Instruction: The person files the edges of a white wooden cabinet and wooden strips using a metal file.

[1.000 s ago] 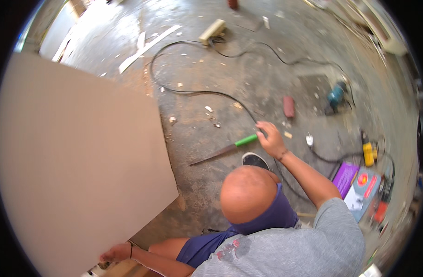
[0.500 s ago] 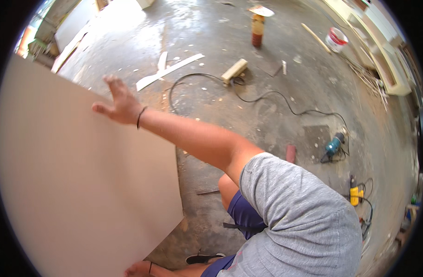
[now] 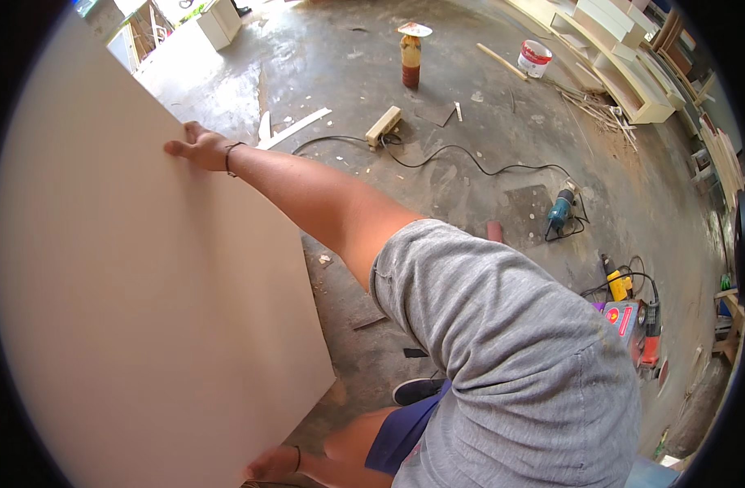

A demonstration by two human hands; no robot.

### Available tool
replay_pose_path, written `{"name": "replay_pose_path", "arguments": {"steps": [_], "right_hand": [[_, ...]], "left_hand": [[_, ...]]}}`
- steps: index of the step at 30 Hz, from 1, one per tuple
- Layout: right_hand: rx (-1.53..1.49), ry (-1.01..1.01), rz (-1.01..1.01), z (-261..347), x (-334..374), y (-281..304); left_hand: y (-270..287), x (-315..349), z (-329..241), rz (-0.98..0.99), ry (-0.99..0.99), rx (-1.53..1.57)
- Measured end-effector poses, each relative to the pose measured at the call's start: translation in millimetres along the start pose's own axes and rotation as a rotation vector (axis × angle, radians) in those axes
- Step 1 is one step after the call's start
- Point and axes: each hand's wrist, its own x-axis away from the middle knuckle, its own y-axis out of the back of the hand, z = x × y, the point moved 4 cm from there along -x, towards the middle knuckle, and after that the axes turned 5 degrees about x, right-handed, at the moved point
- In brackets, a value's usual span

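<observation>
A large pale flat panel (image 3: 169, 285) fills the left side of the view, tilted up off the floor. My right hand (image 3: 200, 150) reaches across and grips its far edge, thumb on the near face and fingers over the edge. Low in the view, my left hand (image 3: 270, 464) holds the panel's near edge, its fingertips partly hidden. A dark shoe (image 3: 413, 390) and my bent leg show beside the panel's near corner.
A teal power tool (image 3: 561, 210) with a black cord, a power strip (image 3: 384, 126), a yellow tool (image 3: 620, 285) and a reddish cylinder (image 3: 494, 231) lie on the concrete floor. Farther off stand a bucket (image 3: 534, 58), a capped container (image 3: 410, 61) and a cabinet frame (image 3: 608, 69).
My right hand, spread and lifted by the panel's far edge before, has closed on that edge. The panel stands more steeply, and the view has shifted so floor things sit farther left and higher.
</observation>
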Motion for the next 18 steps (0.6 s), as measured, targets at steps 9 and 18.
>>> {"name": "replay_pose_path", "arguments": {"steps": [9,18], "right_hand": [[0.018,-0.017,-0.05,-14,-24,1],[0.254,0.095,-0.063,-27,-73,52]], "left_hand": [[3,-7,-6,0.02,-0.094,0.113],[2,11,-28,-0.043,-0.265,0.071]]}}
